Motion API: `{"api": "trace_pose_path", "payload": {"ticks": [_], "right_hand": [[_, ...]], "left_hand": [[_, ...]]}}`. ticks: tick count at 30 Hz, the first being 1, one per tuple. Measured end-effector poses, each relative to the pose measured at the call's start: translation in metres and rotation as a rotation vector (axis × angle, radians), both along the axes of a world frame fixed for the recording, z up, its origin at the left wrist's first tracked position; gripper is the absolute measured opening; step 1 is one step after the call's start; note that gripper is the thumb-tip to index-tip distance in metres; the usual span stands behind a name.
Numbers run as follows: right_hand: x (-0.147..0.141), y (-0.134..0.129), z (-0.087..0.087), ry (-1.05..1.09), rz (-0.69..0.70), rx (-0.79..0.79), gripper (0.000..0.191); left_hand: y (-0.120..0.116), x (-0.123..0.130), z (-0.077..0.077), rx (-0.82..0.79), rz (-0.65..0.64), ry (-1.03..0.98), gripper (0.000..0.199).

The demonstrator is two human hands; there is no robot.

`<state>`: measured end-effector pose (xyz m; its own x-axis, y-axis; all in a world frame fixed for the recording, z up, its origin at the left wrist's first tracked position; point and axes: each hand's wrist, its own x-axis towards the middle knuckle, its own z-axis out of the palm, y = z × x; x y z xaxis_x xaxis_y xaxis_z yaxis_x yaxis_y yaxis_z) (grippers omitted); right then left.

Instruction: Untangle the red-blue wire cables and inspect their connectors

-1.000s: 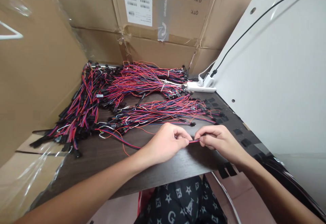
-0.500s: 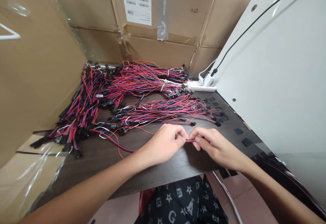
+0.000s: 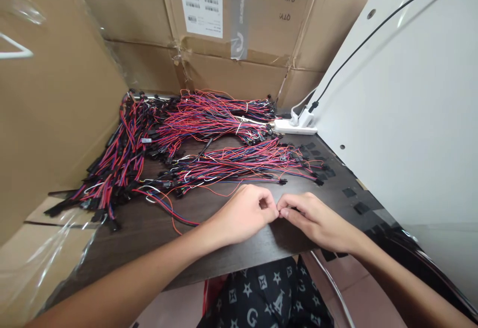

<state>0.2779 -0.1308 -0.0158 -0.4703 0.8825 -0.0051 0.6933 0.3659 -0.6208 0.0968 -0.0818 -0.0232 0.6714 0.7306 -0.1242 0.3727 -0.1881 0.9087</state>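
Note:
My left hand [image 3: 248, 214] is closed in a pinch over the front of the table. Its fingertips meet those of my right hand [image 3: 316, 220], which is pinched as well. Between them they grip a thin red and dark wire harness, whose held part is covered by the fingers. A length of wire harness [image 3: 175, 211] in red, blue and orange comes from the left and passes behind my left wrist. Just beyond my hands lies a loose bundle of similar wire harnesses [image 3: 239, 163] with black connectors.
Behind lies a larger heap of wire harnesses [image 3: 209, 119], with another pile [image 3: 121, 154] at left. A white power strip [image 3: 295, 127] stands at the back right. Cardboard [image 3: 239, 76] and a white panel [image 3: 407, 114] border the dark table [image 3: 220, 262]. Black tape pieces [image 3: 361, 208] mark its right side.
My hands have drawn together until the fingertips touch, and both sit slightly lower. The short stretch of red and dark wire seen between them is now hidden.

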Motion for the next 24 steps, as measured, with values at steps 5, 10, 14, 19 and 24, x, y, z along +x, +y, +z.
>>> {"api": "trace_pose_path", "payload": {"ticks": [5,10,14,19,24], "right_hand": [[0.0012,-0.0007,-0.0026,0.013,0.058,0.005,0.024],[0.0019,-0.0016,-0.0015,-0.039,0.126,-0.038,0.023],[0.0032,-0.0015,0.0010,-0.069,0.122,-0.041,0.024],[0.0060,0.0005,0.0018,-0.038,0.187,-0.021,0.023],[0.0100,0.0027,-0.0003,-0.019,0.256,-0.024,0.023]], "left_hand": [[0.0016,0.0000,-0.0022,-0.067,0.004,-0.023,0.010],[0.0016,0.0009,-0.0015,-0.108,-0.008,-0.012,0.011],[0.0014,0.0000,-0.0016,-0.145,-0.022,-0.023,0.010],[0.0012,-0.0025,0.0013,-0.433,-0.050,-0.028,0.008],[0.0010,-0.0031,0.0031,-0.578,-0.074,-0.049,0.013]]}}
